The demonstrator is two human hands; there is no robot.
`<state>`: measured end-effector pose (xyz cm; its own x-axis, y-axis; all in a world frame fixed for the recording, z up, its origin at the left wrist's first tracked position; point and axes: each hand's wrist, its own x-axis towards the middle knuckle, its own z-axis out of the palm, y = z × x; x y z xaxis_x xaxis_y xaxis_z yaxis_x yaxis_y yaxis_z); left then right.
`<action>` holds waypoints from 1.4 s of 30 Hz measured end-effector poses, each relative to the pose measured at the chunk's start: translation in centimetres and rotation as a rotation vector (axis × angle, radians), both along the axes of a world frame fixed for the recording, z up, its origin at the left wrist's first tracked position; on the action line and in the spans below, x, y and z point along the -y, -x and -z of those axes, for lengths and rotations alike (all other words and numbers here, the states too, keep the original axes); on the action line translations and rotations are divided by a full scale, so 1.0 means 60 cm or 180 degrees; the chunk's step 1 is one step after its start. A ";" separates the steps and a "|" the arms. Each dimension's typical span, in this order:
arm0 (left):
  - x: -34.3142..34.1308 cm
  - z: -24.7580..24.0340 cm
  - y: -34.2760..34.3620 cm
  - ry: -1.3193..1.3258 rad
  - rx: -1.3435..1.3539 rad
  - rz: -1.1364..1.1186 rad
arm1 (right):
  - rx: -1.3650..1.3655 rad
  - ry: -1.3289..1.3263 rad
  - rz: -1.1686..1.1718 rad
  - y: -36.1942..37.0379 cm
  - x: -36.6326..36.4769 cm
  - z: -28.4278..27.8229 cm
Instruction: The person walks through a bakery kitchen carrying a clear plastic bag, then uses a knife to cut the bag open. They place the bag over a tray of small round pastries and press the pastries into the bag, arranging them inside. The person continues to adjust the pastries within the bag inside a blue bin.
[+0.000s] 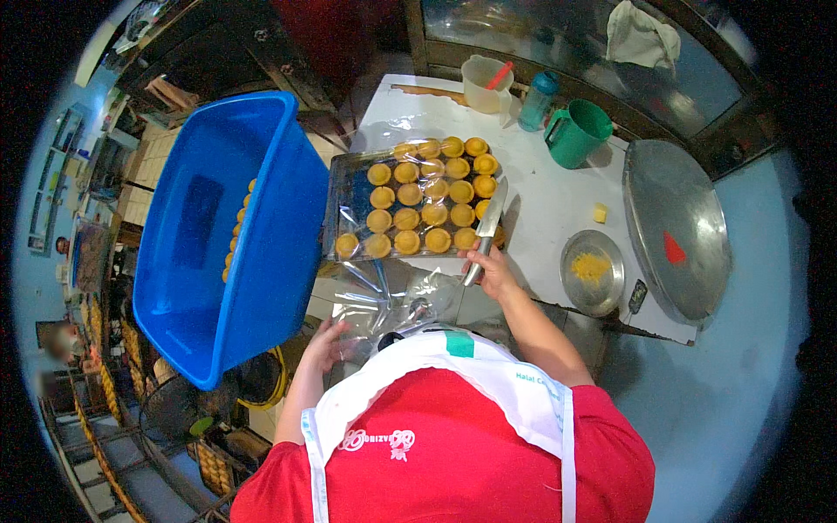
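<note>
Right hand (493,268) grips a knife (485,234) at the tray (340,187) of golden tarts (408,217); left hand (327,344) spread, pressing clear plastic sheet (384,292).

Plastic wrap: clear film (384,292) spills off the near edge of the pastry tray, crinkled and glossy.
Apron label: small teal rectangle (459,345) at the apron's neckline, near centre.
Apron print: pale blue lettering (534,380) on white, right strap.
Shirt print: white emblem (377,442) on red, near.

White worktable (558,196) – blue wall (732,383) right, shelves (65,166) left.
</note>
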<state>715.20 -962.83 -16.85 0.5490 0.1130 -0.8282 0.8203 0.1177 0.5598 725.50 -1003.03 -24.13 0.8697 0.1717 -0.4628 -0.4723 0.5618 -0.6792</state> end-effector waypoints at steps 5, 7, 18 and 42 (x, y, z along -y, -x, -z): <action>0.001 0.075 -0.120 -0.2929 0.2328 0.1039 | 0.0286 0.1023 0.0423 0.028 0.000 0.076; 0.089 0.039 -0.186 -0.1536 0.2586 0.0914 | 0.0244 0.0982 0.0615 0.036 -0.012 0.085; 0.334 0.100 -0.248 -0.0442 0.2459 0.2983 | 0.0309 0.1351 0.0633 0.023 -0.044 0.014; 0.350 0.073 -0.212 -0.0760 0.3349 0.3045 | 0.1088 0.4704 -0.0194 0.059 0.027 -0.065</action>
<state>727.93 -983.86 -21.22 0.8247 -0.5654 -0.0131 -0.2686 -0.4120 0.8707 721.99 -1004.65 -20.23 0.9765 -0.2132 -0.0303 -0.1770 -0.7148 -0.6765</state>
